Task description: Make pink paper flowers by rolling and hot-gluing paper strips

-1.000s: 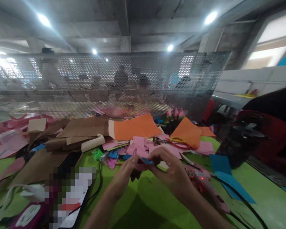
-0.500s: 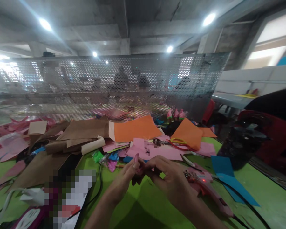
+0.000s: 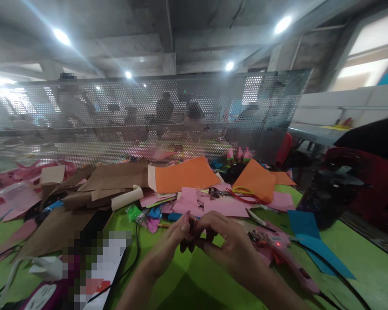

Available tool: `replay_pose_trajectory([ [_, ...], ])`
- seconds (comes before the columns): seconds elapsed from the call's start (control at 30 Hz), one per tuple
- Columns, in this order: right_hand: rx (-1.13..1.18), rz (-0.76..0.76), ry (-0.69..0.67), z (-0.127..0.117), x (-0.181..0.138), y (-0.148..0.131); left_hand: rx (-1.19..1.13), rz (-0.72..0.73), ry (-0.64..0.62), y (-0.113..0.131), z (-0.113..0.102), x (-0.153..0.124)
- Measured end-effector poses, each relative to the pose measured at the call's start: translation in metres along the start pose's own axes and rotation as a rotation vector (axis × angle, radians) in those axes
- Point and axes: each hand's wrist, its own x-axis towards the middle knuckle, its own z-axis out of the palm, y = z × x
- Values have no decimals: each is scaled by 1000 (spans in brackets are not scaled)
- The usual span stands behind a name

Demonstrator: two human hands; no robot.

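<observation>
Over the green tabletop [image 3: 194, 284], my left hand [image 3: 173, 241] and my right hand [image 3: 224, 237] meet fingertip to fingertip. Both are closed, the left with its thumb raised and its fingers curled, the right in a pinch. Whatever lies between them is small and mostly covered by the fingers; I cannot make it out. Just right of my right hand lies a pink hot glue gun [image 3: 299, 269] with a small red light lit. Behind the hands are pieces of pink felt-like sheet [image 3: 224, 206] and crumpled green [image 3: 134, 212] and blue wrappings.
Orange sheets [image 3: 184, 174] and brown sheets [image 3: 116, 175] lie at the back, before a perforated metal screen [image 3: 132, 103]. Scissors [image 3: 242, 190] rest among scraps. A blue sheet [image 3: 310, 241] and a dark container [image 3: 331, 198] are right; a purple power strip [image 3: 43, 297] and cables are left.
My hands stay together in nearly the same place. The fingers shift slightly, with the left thumb a little lower. The things on the table have not moved.
</observation>
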Motion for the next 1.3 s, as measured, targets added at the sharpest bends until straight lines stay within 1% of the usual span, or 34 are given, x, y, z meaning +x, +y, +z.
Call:
replay_pose_trajectory([
  [0.13,9,5,-20,0,0,-3,-18,9,42,-1,0,0],
  [0.37,-2,-22,34,2,1,-2,-17,49,17,-2,0,1],
  [0.43,-9,-38,51,2,1,-1,-33,49,32,-2,0,0],
  [0.53,-2,-34,34,2,0,-1,-39,44,47,-3,0,0],
  [0.6,5,-21,19,2,-1,-2,-36,40,35,-3,0,0],
  [0.8,-49,-49,16,2,0,0,0,18,44,-6,-3,0],
  [1.03,-33,-51,-6,3,-1,2,-16,31,27,-3,1,0],
  [1.3,1,-58,50,3,1,0,-58,-16,43,-2,2,0],
])
